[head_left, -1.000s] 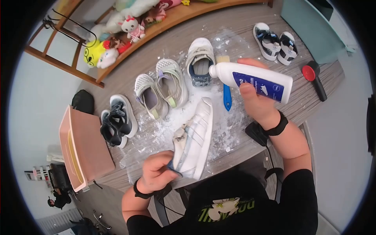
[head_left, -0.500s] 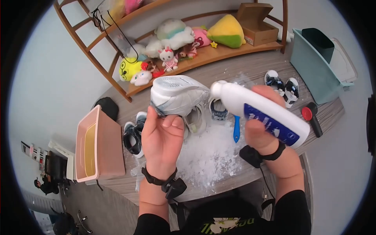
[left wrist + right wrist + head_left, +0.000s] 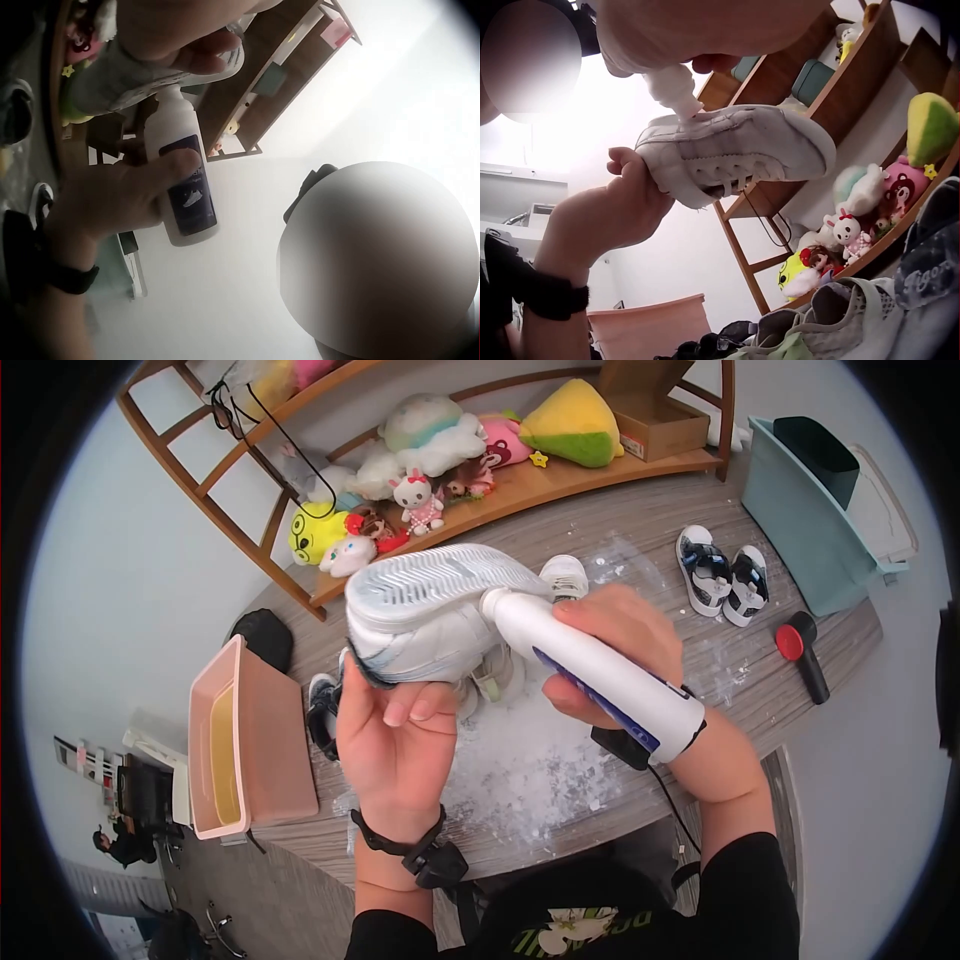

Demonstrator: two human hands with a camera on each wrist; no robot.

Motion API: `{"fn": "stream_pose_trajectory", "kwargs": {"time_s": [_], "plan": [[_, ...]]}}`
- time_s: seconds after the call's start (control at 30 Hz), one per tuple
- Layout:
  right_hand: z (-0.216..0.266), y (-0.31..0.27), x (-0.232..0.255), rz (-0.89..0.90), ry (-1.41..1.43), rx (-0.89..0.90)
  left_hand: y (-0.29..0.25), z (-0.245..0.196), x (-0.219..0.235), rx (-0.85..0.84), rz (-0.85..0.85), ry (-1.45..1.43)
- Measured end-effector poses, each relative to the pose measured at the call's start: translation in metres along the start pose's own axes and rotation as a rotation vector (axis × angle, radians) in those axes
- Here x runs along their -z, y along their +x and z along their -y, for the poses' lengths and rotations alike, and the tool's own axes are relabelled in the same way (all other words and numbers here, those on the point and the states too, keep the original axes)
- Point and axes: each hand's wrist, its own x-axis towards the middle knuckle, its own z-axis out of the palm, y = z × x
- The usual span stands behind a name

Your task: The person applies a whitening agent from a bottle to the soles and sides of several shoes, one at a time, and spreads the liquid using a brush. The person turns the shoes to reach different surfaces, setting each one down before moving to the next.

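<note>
A white shoe (image 3: 440,610) is held up, sole tilted upward, by the left hand (image 3: 400,745), which grips it at the heel end. The right hand (image 3: 630,650) grips a white bottle (image 3: 600,670) with a blue label, its top against the shoe's side near the sole. In the right wrist view the bottle's tip (image 3: 690,109) meets the upper edge of the shoe (image 3: 735,146), and the left hand (image 3: 619,210) pinches the heel. The left wrist view shows the right hand (image 3: 120,195) curled round the bottle (image 3: 184,172), thumb on its label.
White residue covers the table (image 3: 530,780). Beyond the held shoe stand pale shoes (image 3: 500,672); a dark pair (image 3: 720,575) is at right beside a black-and-red tool (image 3: 803,655). A pink bin (image 3: 280,740) stands left, a green bin (image 3: 800,520) right, a toy shelf (image 3: 540,495) behind.
The left hand has raised the shoe from low over the table and turned its sole up. The right hand has brought the bottle leftward, from beside the shoe onto its side.
</note>
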Motion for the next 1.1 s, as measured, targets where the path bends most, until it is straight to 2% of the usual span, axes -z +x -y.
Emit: {"fn": "stream_pose_trajectory", "kwargs": {"time_s": [0.2,0.4,0.47,0.57,0.67,0.7,0.77,0.83,0.97,1.07,1.1], "plan": [[-0.002,-0.001,0.003,0.029,-0.02,-0.035,-0.005,-0.012,0.006,-0.032,0.068,-0.007],[0.002,-0.003,0.022,0.023,-0.15,-0.248,-0.014,-0.022,0.008,-0.077,0.158,0.171],[0.005,-0.022,0.016,-0.275,0.186,-0.648,-0.017,-0.022,0.006,-0.079,0.13,0.3],[-0.012,-0.054,0.062,0.023,-0.1,-0.987,-0.021,-0.018,-0.002,-0.093,0.113,0.525],[-0.024,-0.088,0.106,0.286,-0.228,-1.323,-0.02,-0.022,0.004,-0.105,0.131,0.551],[-0.02,-0.091,0.117,0.373,-0.277,-1.384,-0.02,-0.021,0.001,-0.118,0.098,0.468],[-0.013,-0.094,0.135,0.545,-0.378,-1.499,-0.017,-0.024,0.007,-0.107,0.145,0.45],[-0.011,-0.1,0.146,0.608,-0.399,-1.543,-0.013,-0.028,0.015,-0.078,0.213,0.442],[-0.014,-0.1,0.155,0.689,-0.375,-1.634,-0.011,-0.027,0.016,-0.069,0.154,0.435],[-0.018,-0.097,0.154,0.626,-0.393,-1.715,-0.012,-0.031,0.018,-0.06,0.162,0.412],[-0.02,-0.098,0.154,0.626,-0.412,-1.692,-0.013,-0.035,0.019,-0.051,0.168,0.388]]}}
